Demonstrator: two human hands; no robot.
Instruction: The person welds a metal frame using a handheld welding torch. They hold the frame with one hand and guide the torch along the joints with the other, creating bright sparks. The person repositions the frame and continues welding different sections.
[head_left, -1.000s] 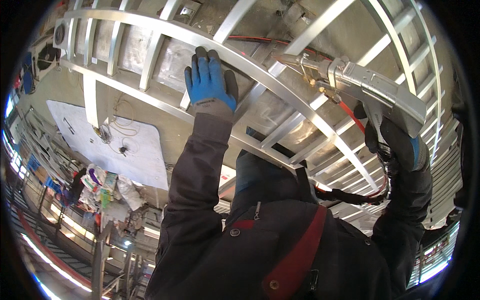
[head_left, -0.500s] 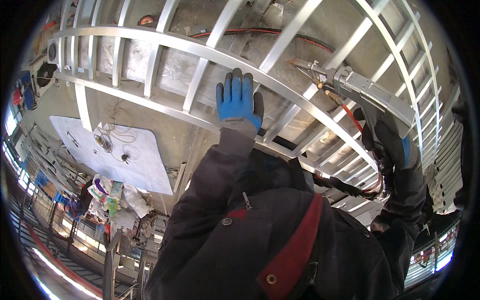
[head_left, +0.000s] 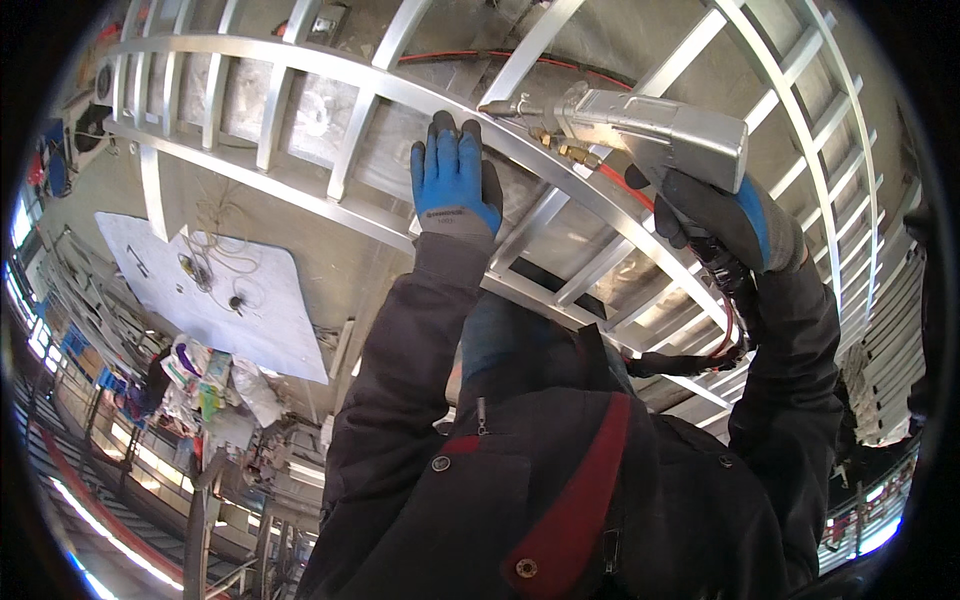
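My left hand [head_left: 452,185], in a blue and grey glove with dark fingertips, lies open with fingers stretched out. Its fingertips rest at a curved silver metal rail [head_left: 330,63]. My right hand [head_left: 725,215], also gloved, is shut around the handle of a boxy silver welding gun [head_left: 655,125]. The gun's thin nozzle [head_left: 507,107] points left, its tip at the rail just beyond my left fingertips; whether it touches, I cannot tell. Brass fittings [head_left: 570,150] and a red hose [head_left: 628,187] sit under the gun's front.
Straight crossbars [head_left: 355,140] join the curved rail to a second rail [head_left: 270,187] nearer me. More curved framing [head_left: 800,130] stands at the right. A red and black hose [head_left: 540,62] lies beyond. Leftward are a pale board [head_left: 270,325] with wires and a heap of bags [head_left: 255,390].
The welding gun has swung left and turned more level, bringing its nozzle tip to the rail near my left fingers. My left hand stays flat; the whole view has shifted slightly.
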